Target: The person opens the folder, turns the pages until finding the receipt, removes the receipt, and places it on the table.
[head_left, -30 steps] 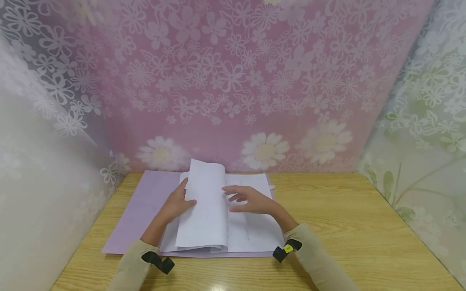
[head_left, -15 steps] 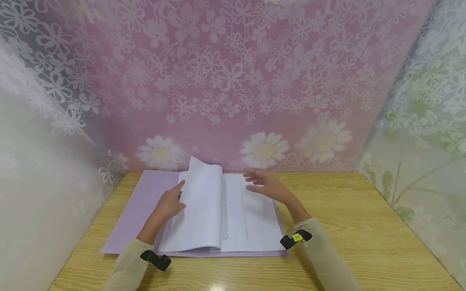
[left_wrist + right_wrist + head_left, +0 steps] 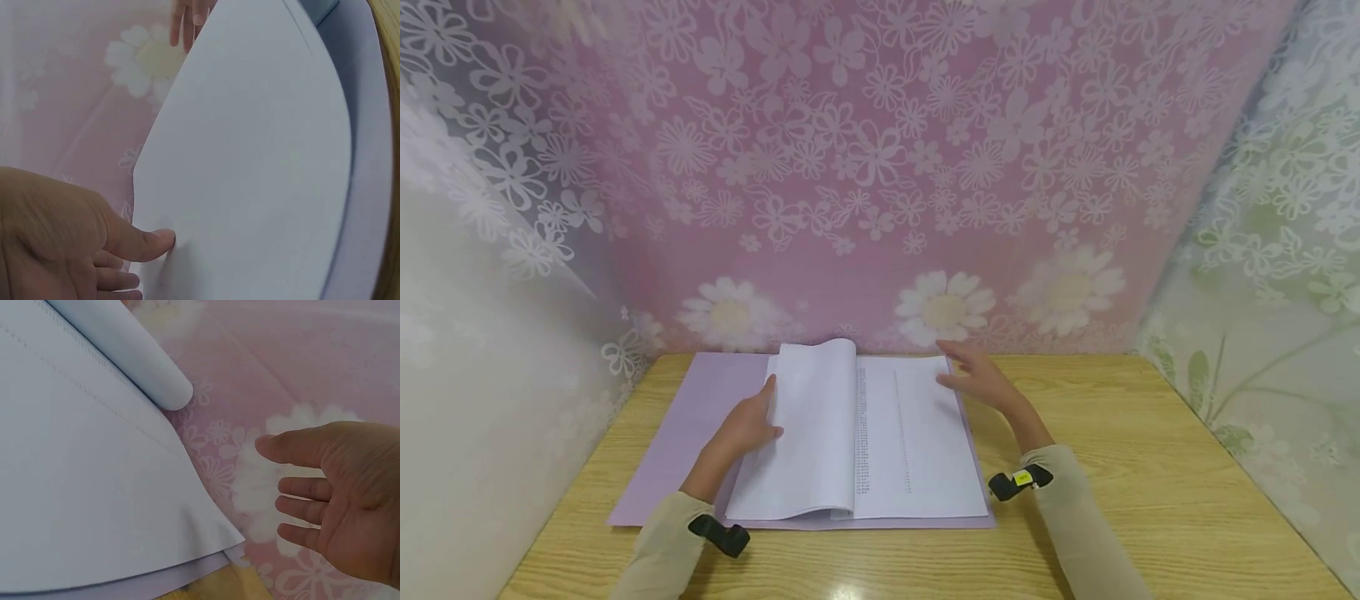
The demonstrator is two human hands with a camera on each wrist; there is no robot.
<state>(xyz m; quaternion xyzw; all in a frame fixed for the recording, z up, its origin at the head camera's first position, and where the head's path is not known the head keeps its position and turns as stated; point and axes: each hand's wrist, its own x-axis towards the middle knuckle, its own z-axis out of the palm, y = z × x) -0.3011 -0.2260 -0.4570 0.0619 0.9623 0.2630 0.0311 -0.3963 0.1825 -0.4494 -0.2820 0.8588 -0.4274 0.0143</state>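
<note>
An open lilac folder (image 3: 700, 417) lies at the left-centre of the table with printed white sheets inside. Turned sheets (image 3: 816, 433) curl over toward the left. My left hand (image 3: 748, 422) holds their left edge, with its thumb (image 3: 156, 242) on top of the paper and the other fingers partly hidden at the edge. Columns of small print run down the exposed right page (image 3: 917, 442). My right hand (image 3: 977, 375) hovers at that page's upper right corner, fingers apart and holding nothing, as the right wrist view also shows.
The folder rests on a wooden table (image 3: 1112, 467). A pink flowered backdrop (image 3: 880, 167) rises right behind the table's far edge, and pale flowered sheets hang at both sides. Each wrist carries a black strap with a camera.
My right hand has moved right and away from the turned sheets to the page's far corner. My left hand has drawn the sheets a little left, and they lie lower.
</note>
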